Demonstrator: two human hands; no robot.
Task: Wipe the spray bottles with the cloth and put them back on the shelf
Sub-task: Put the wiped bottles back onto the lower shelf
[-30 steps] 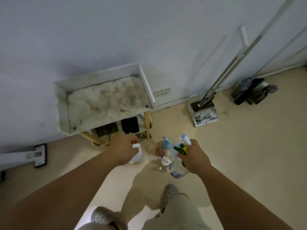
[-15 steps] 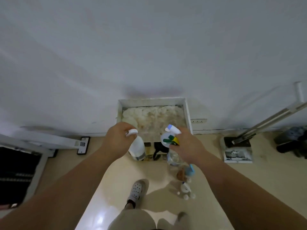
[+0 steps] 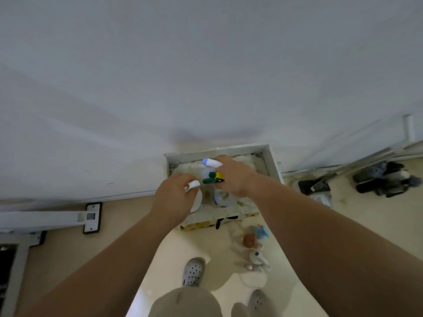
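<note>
White plastic first: the left hand is curled tight round the neck of a white spray bottle. Its trigger head pokes out past the knuckles and the body hangs below the fingers, over the near left corner of the shelf. The right hand is over the middle of that shelf, fingers wrapped round a cluster of sprayers. A blue-tipped spray head juts out left of the knuckles, with a green and yellow trigger just beneath it. A clear bottle dangles under the hand. Whether any of the bottles touches the shelf's stained top, I can't tell. On the floor just in front of the shelf's right end are a blue-topped bottle and a small white bottle.
</note>
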